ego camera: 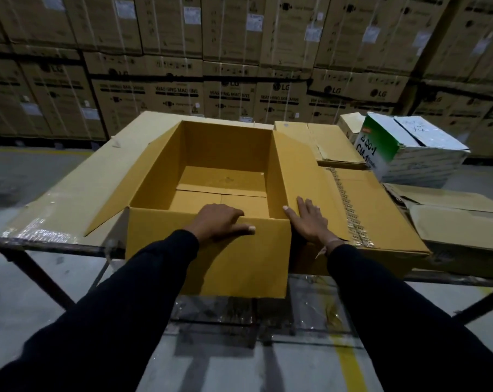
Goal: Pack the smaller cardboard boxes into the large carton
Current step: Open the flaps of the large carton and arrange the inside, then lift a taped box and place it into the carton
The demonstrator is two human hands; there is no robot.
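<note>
A large open carton [208, 258] stands on the table in front of me, all its flaps folded out and nothing inside. My left hand [220, 222] rests on the near rim, fingers over the edge and thumb lying along the front flap. My right hand [307, 222] lies flat on the right flap near the corner, fingers straight. A taped brown box [381, 210] sits just right of the carton, partly under that flap. A smaller brown box [333, 142] lies behind it. A white and green box [403, 148] stands further right.
The table [55, 244] has a dark metal frame and a cardboard sheet [98, 176] on top. More flattened cardboard [454, 216] lies at the right. Stacked washing machine cartons [228, 66] form a wall behind. Grey floor with yellow lines [350, 360] lies below.
</note>
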